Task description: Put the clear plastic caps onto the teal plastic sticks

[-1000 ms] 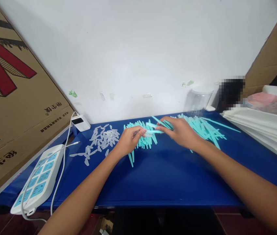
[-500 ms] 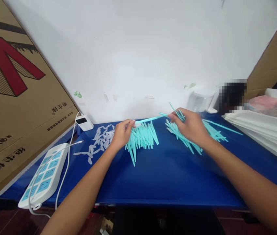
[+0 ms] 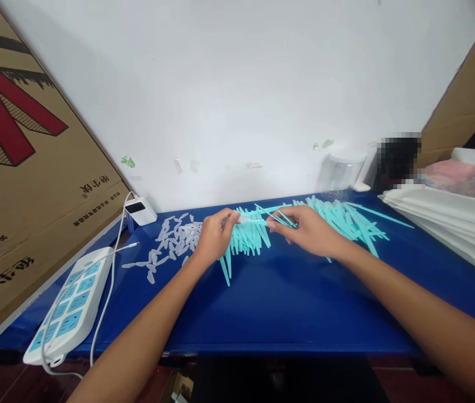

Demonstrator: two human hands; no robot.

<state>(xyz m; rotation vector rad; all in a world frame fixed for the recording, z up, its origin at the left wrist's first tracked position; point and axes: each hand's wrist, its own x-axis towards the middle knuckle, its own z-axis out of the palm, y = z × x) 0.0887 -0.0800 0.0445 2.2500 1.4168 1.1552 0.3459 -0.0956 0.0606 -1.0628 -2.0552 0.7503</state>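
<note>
My left hand (image 3: 214,238) is closed in a pinch on a small clear cap at the end of a teal stick (image 3: 256,221). My right hand (image 3: 308,229) is closed on the other end of that stick and also holds a few more teal sticks. Both hands hover just above a blue table (image 3: 279,302). Under them lies a pile of capped teal sticks (image 3: 248,238). A larger heap of teal sticks (image 3: 352,221) lies behind my right hand. Several loose clear caps (image 3: 174,238) are scattered to the left of my left hand.
A white power strip (image 3: 69,305) with a cable lies at the table's left edge, a white charger (image 3: 139,211) behind it. A cardboard box (image 3: 19,168) leans at the left. A clear jar (image 3: 342,170) stands by the wall. Stacked white sheets (image 3: 451,221) fill the right side.
My right hand has come back left and down from the far heap toward my left hand. The two hands now meet on one teal stick above the capped pile.
</note>
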